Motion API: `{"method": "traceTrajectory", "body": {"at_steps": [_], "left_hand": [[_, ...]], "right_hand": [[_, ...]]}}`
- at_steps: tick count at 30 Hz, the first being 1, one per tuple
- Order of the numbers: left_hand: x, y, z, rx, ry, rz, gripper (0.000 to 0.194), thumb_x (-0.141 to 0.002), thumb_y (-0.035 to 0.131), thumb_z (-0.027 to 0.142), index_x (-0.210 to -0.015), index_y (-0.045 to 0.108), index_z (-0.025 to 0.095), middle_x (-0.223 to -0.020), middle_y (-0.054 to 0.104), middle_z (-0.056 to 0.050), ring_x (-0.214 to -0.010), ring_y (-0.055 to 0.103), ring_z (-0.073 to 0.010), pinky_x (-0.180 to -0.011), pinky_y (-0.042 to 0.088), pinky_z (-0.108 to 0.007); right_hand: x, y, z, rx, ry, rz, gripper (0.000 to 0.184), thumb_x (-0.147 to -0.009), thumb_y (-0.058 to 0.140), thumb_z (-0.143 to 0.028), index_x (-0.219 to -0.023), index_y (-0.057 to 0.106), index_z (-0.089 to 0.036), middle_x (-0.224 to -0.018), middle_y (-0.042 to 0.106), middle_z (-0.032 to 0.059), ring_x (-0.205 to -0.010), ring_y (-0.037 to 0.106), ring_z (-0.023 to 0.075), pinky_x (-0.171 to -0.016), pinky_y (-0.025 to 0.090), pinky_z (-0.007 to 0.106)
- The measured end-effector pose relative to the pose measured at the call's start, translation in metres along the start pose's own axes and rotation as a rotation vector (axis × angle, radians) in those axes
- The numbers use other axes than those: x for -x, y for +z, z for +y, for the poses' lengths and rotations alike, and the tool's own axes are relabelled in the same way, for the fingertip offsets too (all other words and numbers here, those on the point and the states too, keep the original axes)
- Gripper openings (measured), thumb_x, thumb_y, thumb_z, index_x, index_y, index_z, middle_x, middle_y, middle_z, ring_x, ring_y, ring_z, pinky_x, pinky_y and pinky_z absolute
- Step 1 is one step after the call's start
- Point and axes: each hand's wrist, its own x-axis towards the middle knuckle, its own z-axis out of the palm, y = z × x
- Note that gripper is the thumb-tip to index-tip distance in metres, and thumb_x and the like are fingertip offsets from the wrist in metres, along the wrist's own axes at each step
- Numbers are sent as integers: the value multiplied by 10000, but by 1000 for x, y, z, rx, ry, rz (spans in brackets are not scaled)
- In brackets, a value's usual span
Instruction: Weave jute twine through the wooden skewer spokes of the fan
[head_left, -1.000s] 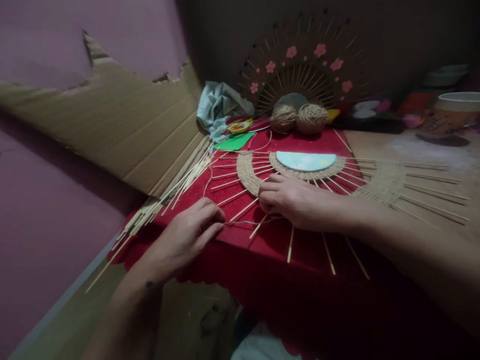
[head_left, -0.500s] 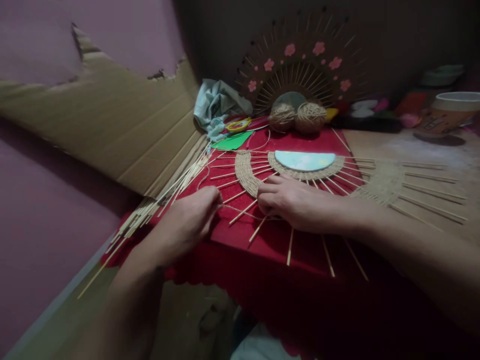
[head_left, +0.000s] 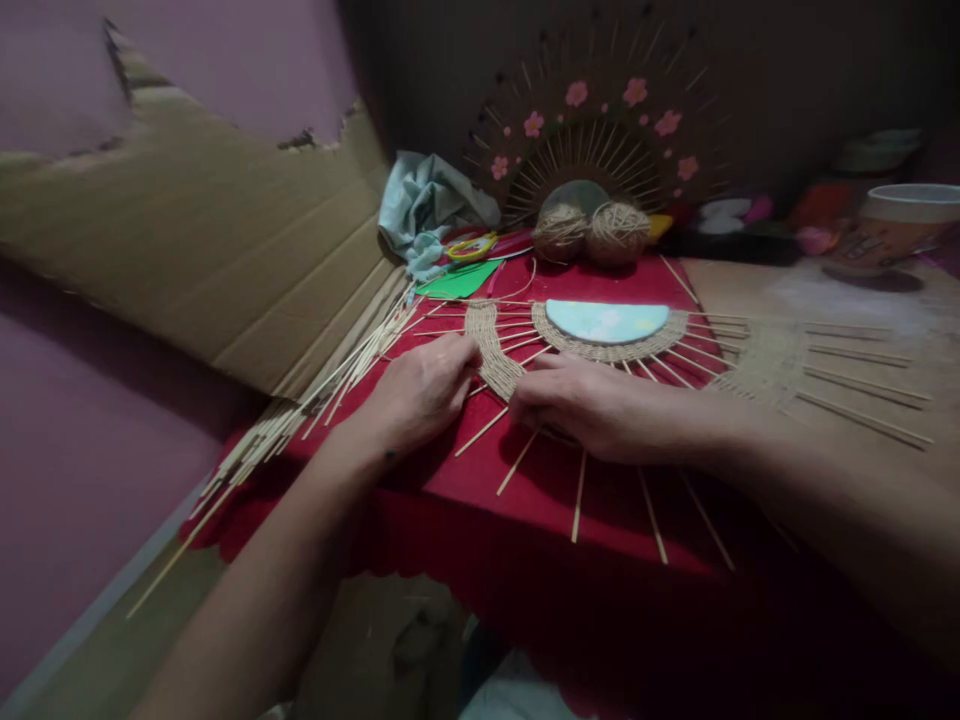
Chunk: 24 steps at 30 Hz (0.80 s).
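A half-round woven fan (head_left: 491,350) of thin sticks and tan twine lies on the red cloth, its sticks spreading outward. At its centre sits a pale blue half-disc (head_left: 606,320) edged with woven twine. My left hand (head_left: 431,385) is closed at the fan's left side, its fingertips by the outer woven band; the twine it gripped a moment earlier is mostly hidden now. My right hand (head_left: 566,400) is curled over the front of the band with fingers closed on it, covering part of the weave and some sticks.
Loose sticks (head_left: 277,435) lie at the left beside leaning cardboard (head_left: 247,250). Behind are two twine balls (head_left: 619,232), yellow-handled scissors (head_left: 471,248), a green sheet (head_left: 459,281), a crumpled cloth (head_left: 427,200) and a flowered fan (head_left: 576,94). A cup (head_left: 892,230) stands at right.
My left hand has moved up and right, closer to the woven band and my right hand. The twine stretched between the hands no longer shows. My right hand stays nearly in place.
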Motion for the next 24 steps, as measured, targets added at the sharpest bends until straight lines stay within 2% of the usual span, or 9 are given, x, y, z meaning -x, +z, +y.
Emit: {"method": "traceTrajectory", "body": {"at_steps": [5,10,13,18,24], "left_hand": [[3,8,-3,68,-10,120,115,-826,441,144,-854,552,156,-817,604,-46,-740,546,-163,-677,423,-283],[9,14,0,133,-57,188,116,-833,458,146,-855,571,142,-830,615,-55,-756,567,-162,-708,445,-290],[10,18,1,146,-68,219,110,-843,467,161,-859,575,150,-830,622,-46,-763,572,-163,-720,447,-293],[12,18,1,183,-90,223,112,-853,474,162,-856,585,145,-843,631,-48,-766,577,-158,-724,451,-291],[14,11,-5,242,-110,191,77,-826,550,190,-809,615,152,-809,638,-29,-744,577,-141,-698,441,-262]], "right_hand": [[3,-7,-3,-153,61,51,150,-843,482,-81,-935,581,-147,-872,590,37,-776,503,131,-711,402,258],[6,-12,-4,-99,119,22,94,-803,594,-168,-896,604,-162,-927,545,48,-829,490,155,-747,403,287],[7,-12,-3,-67,153,0,126,-783,630,-201,-904,615,-170,-928,536,47,-866,480,172,-773,395,304],[8,-9,-2,-37,123,-33,158,-772,631,-156,-929,623,-174,-943,528,48,-919,466,182,-826,379,311],[8,-10,-4,-34,131,-61,173,-793,614,-148,-960,638,-183,-973,528,50,-928,469,178,-850,377,325]]}}
